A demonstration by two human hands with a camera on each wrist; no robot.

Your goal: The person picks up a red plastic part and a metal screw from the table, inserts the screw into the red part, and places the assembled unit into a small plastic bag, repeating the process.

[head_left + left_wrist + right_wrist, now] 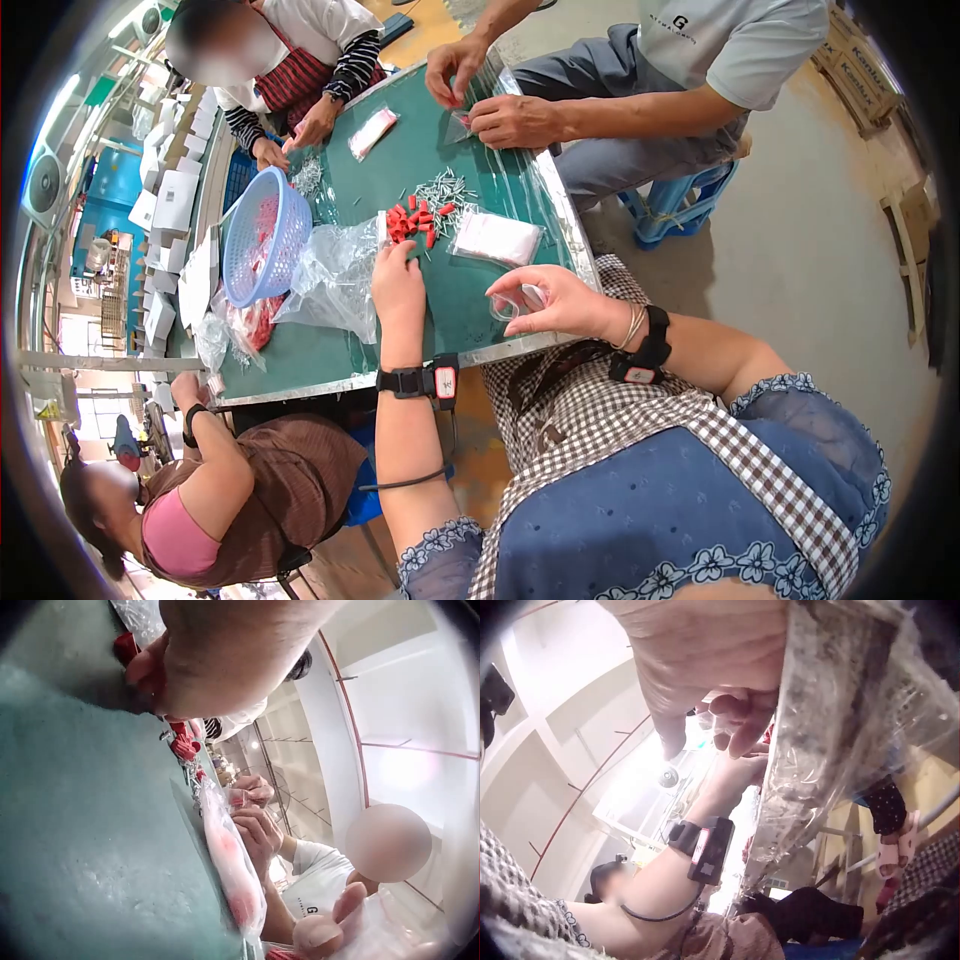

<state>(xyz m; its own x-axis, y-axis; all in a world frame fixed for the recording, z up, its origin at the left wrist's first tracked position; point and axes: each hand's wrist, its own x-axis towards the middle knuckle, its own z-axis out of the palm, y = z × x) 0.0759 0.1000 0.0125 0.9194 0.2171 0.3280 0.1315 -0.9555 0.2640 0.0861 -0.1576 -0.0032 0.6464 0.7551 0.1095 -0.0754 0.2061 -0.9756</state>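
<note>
My left hand (400,295) reaches over the table, fingertips right at a heap of small red plastic plugs (402,222). In the left wrist view its fingers bend down beside a red plug (126,648); whether they pinch one I cannot tell. Silvery screws (447,190) lie heaped against the plugs. Near the table's front edge my right hand (565,300) holds a small clear plastic bag (508,304), with the thumb spread from the fingers. In the right wrist view its fingers curl around the clear plastic. A filled clear packet (497,238) lies between the heap and my right hand.
A large clear bag (335,275) lies left of my left hand, beside a blue perforated basket (268,238) with red contents. Another packet (373,133) lies farther back. Across the table two people work with their hands; another person sits at my left. Metal edging (470,352) borders the table.
</note>
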